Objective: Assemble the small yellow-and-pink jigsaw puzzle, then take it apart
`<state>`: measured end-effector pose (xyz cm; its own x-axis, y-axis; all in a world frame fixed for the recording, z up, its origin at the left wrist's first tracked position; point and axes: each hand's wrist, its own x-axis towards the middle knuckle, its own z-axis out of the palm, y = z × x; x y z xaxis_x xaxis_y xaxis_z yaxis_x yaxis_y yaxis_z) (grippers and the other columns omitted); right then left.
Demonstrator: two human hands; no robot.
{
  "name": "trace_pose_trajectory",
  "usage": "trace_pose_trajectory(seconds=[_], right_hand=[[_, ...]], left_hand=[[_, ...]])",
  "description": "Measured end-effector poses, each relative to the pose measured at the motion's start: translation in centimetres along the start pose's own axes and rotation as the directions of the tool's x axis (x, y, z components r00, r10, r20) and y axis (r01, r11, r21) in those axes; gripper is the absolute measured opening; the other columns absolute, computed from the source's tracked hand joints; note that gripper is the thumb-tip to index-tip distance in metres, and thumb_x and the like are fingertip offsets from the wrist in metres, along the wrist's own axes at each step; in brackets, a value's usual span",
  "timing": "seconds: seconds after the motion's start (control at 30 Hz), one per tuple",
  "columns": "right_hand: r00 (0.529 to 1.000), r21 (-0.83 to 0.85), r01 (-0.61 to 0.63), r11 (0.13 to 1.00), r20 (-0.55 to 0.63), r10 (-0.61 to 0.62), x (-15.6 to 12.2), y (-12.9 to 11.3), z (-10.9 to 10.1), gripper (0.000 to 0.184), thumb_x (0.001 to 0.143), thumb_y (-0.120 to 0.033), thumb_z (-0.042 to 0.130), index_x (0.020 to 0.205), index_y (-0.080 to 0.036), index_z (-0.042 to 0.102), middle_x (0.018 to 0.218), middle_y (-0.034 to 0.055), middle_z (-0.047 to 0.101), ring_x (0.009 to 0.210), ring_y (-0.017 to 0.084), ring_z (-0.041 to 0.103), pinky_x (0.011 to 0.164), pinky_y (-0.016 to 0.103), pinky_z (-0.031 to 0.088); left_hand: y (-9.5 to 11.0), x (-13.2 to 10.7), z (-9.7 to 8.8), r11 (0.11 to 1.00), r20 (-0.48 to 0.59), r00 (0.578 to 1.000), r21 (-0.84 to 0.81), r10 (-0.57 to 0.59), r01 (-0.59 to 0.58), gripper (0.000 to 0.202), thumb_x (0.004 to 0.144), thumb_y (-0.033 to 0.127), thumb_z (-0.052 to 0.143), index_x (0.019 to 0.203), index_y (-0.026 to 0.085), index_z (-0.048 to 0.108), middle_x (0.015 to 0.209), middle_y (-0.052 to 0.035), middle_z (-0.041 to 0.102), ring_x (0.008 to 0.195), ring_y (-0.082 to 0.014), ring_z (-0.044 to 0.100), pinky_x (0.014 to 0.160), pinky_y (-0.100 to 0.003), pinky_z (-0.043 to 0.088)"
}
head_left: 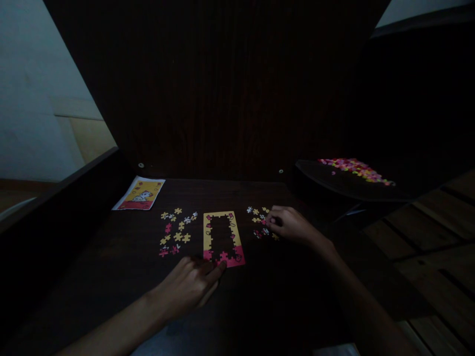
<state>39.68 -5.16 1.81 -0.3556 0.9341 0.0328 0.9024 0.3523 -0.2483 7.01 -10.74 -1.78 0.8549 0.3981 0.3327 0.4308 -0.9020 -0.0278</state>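
Observation:
A jigsaw border (237,242), yellow above and pink below, lies joined on the dark table with a bare middle. My left hand (191,282) rests at its lower edge, the index finger stretched out and touching the pink strip; nothing is gripped. Loose puzzle pieces (181,226) in yellow, pink and white are spread to the left of the border. To the right lies a second group of puzzle pieces (256,211). Over that group, my right hand (287,223) has its fingertips drawn together; whatever they pinch is too small and dark to make out.
A printed picture sheet (139,193) with a white animal on yellow and pink lies at the back left. A dark panel (222,99) rises behind the table. At the right, a dark curved surface (334,180) carries many small colourful bits (358,169). Light is dim.

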Motion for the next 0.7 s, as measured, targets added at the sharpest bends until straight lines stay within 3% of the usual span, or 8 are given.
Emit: trace_pose_trajectory(seconds=[0.2, 0.3, 0.7], right_hand=[[0.994, 0.123, 0.103, 0.987, 0.01, -0.105, -0.1, -1.9, 0.1, 0.012, 0.085, -0.019, 0.06, 0.089, -0.02, 0.071, 0.089, 0.0045, 0.067, 0.082, 0.018, 0.061, 0.073, 0.028, 0.045], [0.993, 0.126, 0.094, 0.988, 0.057, -0.102, -0.2, -2.5, -0.1, 0.016, 0.085, -0.021, 0.062, 0.096, -0.023, 0.072, 0.094, 0.0041, 0.068, 0.087, 0.019, 0.062, 0.076, 0.03, 0.046], [0.989, 0.102, 0.084, 0.991, 0.111, -0.095, -0.3, -2.6, 0.2, 0.015, 0.085, -0.019, 0.061, 0.095, -0.023, 0.072, 0.095, 0.0042, 0.067, 0.087, 0.019, 0.062, 0.078, 0.03, 0.046]], left_hand=[[0.0, 0.0, 0.0, 1.0, 0.011, 1.0, 0.007, 0.003, -0.003, 0.026, 0.093, 0.014, 0.045, 0.115, 0.011, 0.06, 0.066, -0.0025, 0.065, 0.052, -0.0156, 0.061, 0.05, -0.026, 0.045], [0.0, -0.1, 0.0, 1.0, 0.011, 1.0, 0.011, 0.003, -0.003, 0.027, 0.093, 0.014, 0.044, 0.116, 0.011, 0.06, 0.067, -0.0031, 0.065, 0.052, -0.0163, 0.061, 0.049, -0.027, 0.045], [0.0, 0.0, -0.3, 1.0, 0.05, 0.999, -0.022, -0.016, 0.017, 0.026, 0.093, 0.013, 0.047, 0.116, 0.012, 0.06, 0.068, -0.0024, 0.066, 0.053, -0.0162, 0.061, 0.05, -0.027, 0.045]])
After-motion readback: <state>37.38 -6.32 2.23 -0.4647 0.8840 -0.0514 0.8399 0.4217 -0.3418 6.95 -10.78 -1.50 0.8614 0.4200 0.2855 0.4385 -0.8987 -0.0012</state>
